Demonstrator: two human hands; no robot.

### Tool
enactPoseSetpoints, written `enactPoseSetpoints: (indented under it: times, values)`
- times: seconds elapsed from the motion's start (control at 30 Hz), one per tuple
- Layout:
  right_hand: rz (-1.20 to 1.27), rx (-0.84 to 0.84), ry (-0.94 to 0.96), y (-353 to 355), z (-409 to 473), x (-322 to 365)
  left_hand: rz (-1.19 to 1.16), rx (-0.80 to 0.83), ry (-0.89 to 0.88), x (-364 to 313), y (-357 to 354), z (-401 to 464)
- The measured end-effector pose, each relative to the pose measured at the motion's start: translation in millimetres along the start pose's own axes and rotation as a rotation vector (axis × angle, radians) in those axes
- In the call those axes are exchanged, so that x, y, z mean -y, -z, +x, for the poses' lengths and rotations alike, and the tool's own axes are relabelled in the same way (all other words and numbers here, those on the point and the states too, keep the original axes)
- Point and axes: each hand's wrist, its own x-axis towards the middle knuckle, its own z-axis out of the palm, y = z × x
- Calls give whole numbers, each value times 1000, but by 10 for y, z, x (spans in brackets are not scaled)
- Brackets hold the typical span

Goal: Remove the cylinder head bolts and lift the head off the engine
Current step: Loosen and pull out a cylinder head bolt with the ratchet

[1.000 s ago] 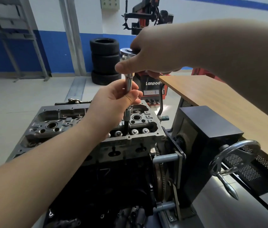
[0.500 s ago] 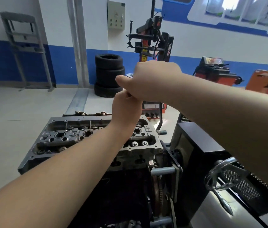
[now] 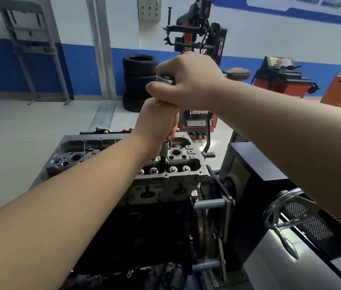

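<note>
Below our two grips sits the engine block (image 3: 144, 231), dark and greasy, bolted to a black steel stand (image 3: 247, 185). On it lies the cylinder head (image 3: 165, 178), grey cast aluminium with round bores. Our right hand (image 3: 188, 82) curls round the chromed ratchet head (image 3: 165, 78); directly beneath, our left hand (image 3: 157, 120) wraps the slim extension bar (image 3: 164, 155), which runs down into the head. Stacked black tyres (image 3: 138, 80) stand beyond on the pale floor.

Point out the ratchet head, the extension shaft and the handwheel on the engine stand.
ratchet head (image 3: 165, 78): head view, chrome top showing by the right hand.
extension shaft (image 3: 164, 156): head view, dark lower stretch below the left hand.
handwheel (image 3: 284, 198): head view, chrome rim at its top.
</note>
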Motion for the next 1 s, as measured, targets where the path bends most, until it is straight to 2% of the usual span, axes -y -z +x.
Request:
enactPoseSetpoints:
  times: [0.3,0.43,0.5,0.57,0.83,1.0]
  values:
    - [-35,49,-39,18,-9,-56,0,0,-3,6,-33,-1]
    - [29,188,-65,127,-17,-41,-24,-1,-1,33,-39,-4]
    - [187,315,-131,253,-25,-65,-51,1,10,54,-24,-8]
    - [246,391,-220,390,-26,-150,-82,13,11,48,-3,-21]
    - [316,493,-471,583,134,-153,-81,5,43,32,-63,-6]
    - [147,492,-469,574,165,-106,-85,-9,51,37,-17,9]
